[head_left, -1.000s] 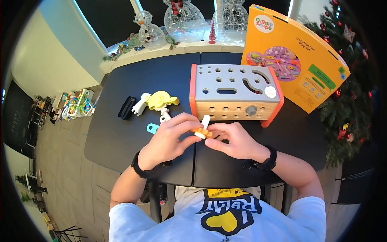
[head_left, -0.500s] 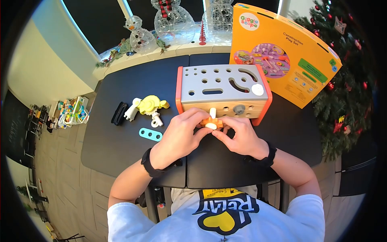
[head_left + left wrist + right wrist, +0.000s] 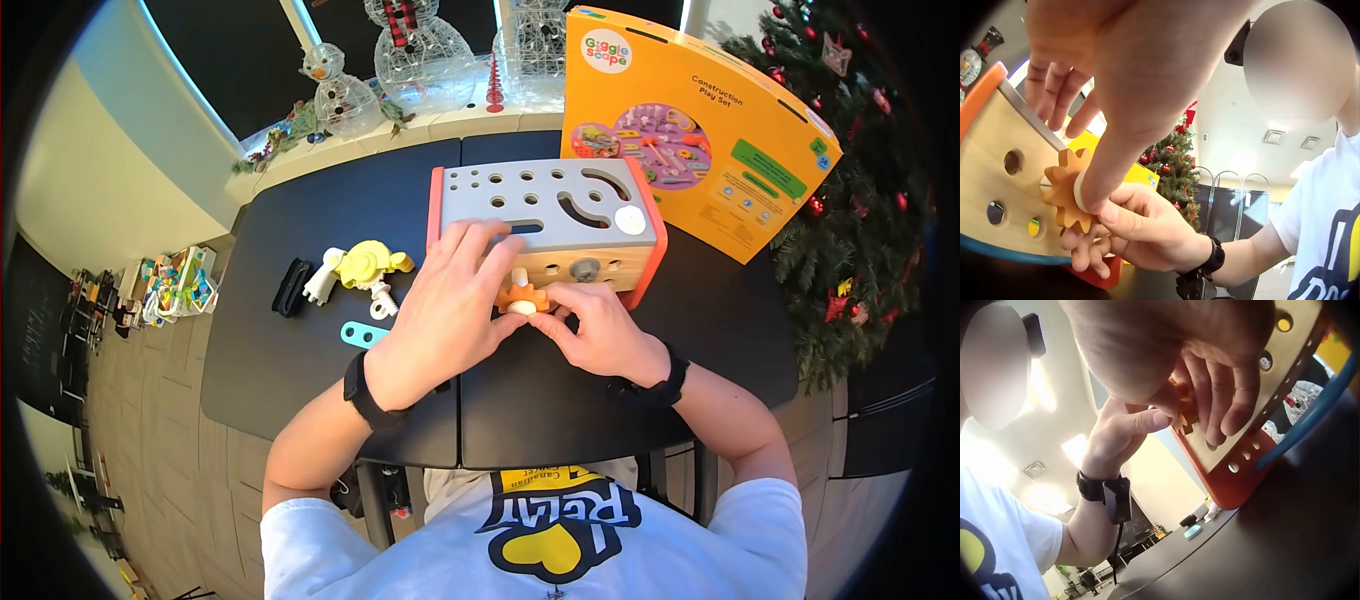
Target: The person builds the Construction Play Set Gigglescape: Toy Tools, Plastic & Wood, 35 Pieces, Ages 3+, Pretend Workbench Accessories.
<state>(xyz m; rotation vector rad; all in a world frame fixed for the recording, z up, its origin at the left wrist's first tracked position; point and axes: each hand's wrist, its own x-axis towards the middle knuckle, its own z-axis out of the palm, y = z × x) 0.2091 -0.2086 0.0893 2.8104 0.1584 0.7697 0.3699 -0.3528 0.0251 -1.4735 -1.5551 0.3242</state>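
The person's left grip (image 3: 440,300) is spread, its fingers long and reaching over the front edge of a box-shaped wooden toy workbench (image 3: 548,212) with a grey top, pale front panel and red ends. Its thumb presses against the round head of a white bolt (image 3: 521,308); the fingers are curled around nothing. Just right of it, the right grip (image 3: 607,335) is nearly closed, thumb and forefinger pinching an orange toothed gear (image 3: 1067,190) near the bolt head, with the other fingers loosely bent beneath. The gear sits around the bolt between the two grips, right up by the pale panel, and the bolt's shaft points away from the thumbs toward that panel; whether its tip is in a hole cannot be told.

Beyond the right grip, a grey round bolt head (image 3: 584,270) shows on the panel. Left of the left grip, on the black tabletop (image 3: 575,415), lie a teal strip with holes (image 3: 358,334), nearest, then a white screw (image 3: 381,301), a yellow-green rounded piece (image 3: 368,264) and, farthest out, a black case (image 3: 292,288). Behind and right of the right grip stands an orange carton (image 3: 720,165) printed "Construction Play Set".
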